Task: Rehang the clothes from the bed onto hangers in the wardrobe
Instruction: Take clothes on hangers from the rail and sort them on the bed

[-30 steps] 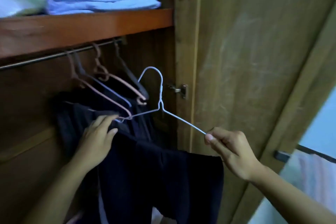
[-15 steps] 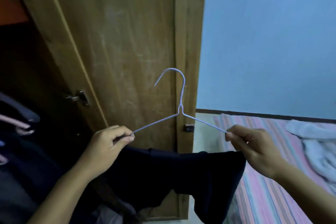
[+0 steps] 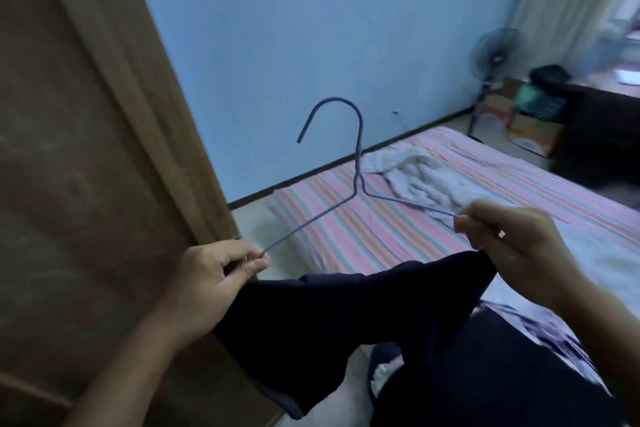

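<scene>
Step in hand looks like fitting the dark garment [image 3: 329, 315] onto the wire hanger [image 3: 358, 163], held up between door [image 3: 86, 149] and bed [image 3: 381, 232]; next it needs turning to the wardrobe and hooking on a rail. Left hand [image 3: 214, 274] pinches the left hanger end, right hand [image 3: 512, 236] the right end. The cloth hangs between them, probably over the bottom wire, which is hidden.

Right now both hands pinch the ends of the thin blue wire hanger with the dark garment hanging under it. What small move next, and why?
Probably turn back toward the brown wooden wardrobe door at the left. The thin blue wire hanger is pinched by the left hand and right hand, with the dark navy garment already draped below and the hook free, facing the striped bed.
</scene>
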A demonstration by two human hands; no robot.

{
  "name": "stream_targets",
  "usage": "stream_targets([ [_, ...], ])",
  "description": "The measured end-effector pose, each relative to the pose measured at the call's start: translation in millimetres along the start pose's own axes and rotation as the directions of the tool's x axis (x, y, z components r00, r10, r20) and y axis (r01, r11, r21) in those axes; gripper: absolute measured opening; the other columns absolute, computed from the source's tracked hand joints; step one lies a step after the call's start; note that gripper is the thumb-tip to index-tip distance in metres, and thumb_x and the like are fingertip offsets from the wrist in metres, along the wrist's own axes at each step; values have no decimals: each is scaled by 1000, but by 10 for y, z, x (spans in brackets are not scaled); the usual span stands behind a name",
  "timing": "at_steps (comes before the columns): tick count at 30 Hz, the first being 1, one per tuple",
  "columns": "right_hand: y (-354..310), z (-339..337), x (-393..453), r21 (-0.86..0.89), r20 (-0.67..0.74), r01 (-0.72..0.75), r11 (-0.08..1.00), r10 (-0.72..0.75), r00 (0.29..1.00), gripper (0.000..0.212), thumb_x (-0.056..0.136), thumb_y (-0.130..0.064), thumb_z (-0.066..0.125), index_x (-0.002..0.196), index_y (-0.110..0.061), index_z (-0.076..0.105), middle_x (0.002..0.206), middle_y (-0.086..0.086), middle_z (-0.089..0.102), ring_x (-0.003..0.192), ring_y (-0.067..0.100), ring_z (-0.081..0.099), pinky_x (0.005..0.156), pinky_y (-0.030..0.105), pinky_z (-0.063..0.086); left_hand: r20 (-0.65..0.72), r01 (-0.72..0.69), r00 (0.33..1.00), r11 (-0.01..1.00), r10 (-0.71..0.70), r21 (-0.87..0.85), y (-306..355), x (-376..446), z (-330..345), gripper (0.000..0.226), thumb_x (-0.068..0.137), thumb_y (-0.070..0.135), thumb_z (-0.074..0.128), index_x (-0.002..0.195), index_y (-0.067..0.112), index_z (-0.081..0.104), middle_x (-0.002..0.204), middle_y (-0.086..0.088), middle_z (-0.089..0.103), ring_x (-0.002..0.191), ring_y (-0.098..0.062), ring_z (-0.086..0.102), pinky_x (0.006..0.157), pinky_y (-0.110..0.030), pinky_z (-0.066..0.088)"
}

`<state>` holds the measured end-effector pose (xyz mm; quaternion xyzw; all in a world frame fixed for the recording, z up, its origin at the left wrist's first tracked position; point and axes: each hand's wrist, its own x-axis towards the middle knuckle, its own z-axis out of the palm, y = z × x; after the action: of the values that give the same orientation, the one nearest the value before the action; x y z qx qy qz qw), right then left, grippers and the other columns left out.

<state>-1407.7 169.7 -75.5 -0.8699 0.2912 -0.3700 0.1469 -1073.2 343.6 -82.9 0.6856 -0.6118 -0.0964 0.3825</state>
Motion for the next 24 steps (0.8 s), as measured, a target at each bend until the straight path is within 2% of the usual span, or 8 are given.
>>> stream_targets([
  [3, -84, -220, -440, -72, -82, -107, 992, 101, 991, 17, 92, -20, 58, 77, -15, 62, 58, -1, 48, 54, 20, 45, 55, 29, 40, 89, -100, 991, 994, 105, -53, 65, 183, 190, 14, 83, 14, 75, 84, 27, 69, 68, 7, 67, 64, -10, 63, 61, -21, 47],
  [6, -148, -411, -901, -122, -150, -254, 960, 235, 960, 20, 92, -22, 58, 75, -13, 62, 56, 2, 49, 52, 22, 47, 52, 30, 40, 201, -195, 956, 976, 211, -97, 158, 356, 444, 7, 85, 25, 76, 80, 26, 72, 71, 13, 69, 68, -5, 65, 63, -20, 49],
  [8, -193, -531, -1173, -154, -196, -335, 930, 304, 932, 21, 92, -23, 58, 74, -13, 62, 55, 1, 49, 52, 19, 48, 52, 28, 39, 268, -256, 920, 956, 286, -141, 236, 453, 642, 10, 83, 34, 69, 82, 25, 71, 70, 6, 69, 67, -10, 66, 64, -28, 50],
  [10, -241, -629, -1425, -176, -241, -410, 895, 365, 899, 21, 92, -24, 57, 73, -15, 61, 55, -1, 49, 52, 16, 48, 53, 28, 40, 323, -295, 881, 935, 347, -198, 328, 521, 870, 15, 82, 35, 65, 80, 23, 72, 66, 4, 67, 62, -13, 63, 59, -27, 48],
  [15, -334, -800, -2010, -205, -324, -578, 790, 503, 801, 24, 92, -27, 55, 71, -17, 58, 56, -2, 48, 52, 13, 47, 53, 29, 40, 443, -345, 764, 877, 469, -333, 544, 603, 1517, 21, 84, 41, 63, 78, 23, 70, 64, 14, 61, 56, -2, 55, 55, -18, 40],
  [18, -352, -842, -2311, -195, -370, -661, 725, 570, 734, 26, 92, -27, 56, 66, -22, 51, 56, -4, 47, 50, 8, 44, 51, 25, 38, 523, -332, 695, 865, 494, -376, 648, 645, 1875, 20, 83, 41, 63, 79, 22, 70, 68, 13, 66, 63, -4, 61, 60, -25, 47],
  [21, -293, -832, -2584, -206, -388, -720, 663, 620, 682, 36, 94, -38, 51, 66, -16, 53, 56, -3, 46, 51, 12, 46, 52, 29, 39, 582, -337, 628, 854, 517, -396, 715, 653, 2193, 15, 84, 40, 63, 82, 26, 68, 68, 11, 66, 64, -9, 62, 63, -32, 49],
  [24, -163, -806, -2835, -191, -401, -774, 603, 672, 622, 37, 94, -44, 49, 70, -17, 55, 58, -4, 48, 54, 16, 47, 54, 33, 41, 629, -343, 570, 848, 530, -404, 772, 674, 2525, 11, 86, 31, 69, 76, 30, 67, 64, 18, 61, 59, -1, 56, 58, -20, 44],
])
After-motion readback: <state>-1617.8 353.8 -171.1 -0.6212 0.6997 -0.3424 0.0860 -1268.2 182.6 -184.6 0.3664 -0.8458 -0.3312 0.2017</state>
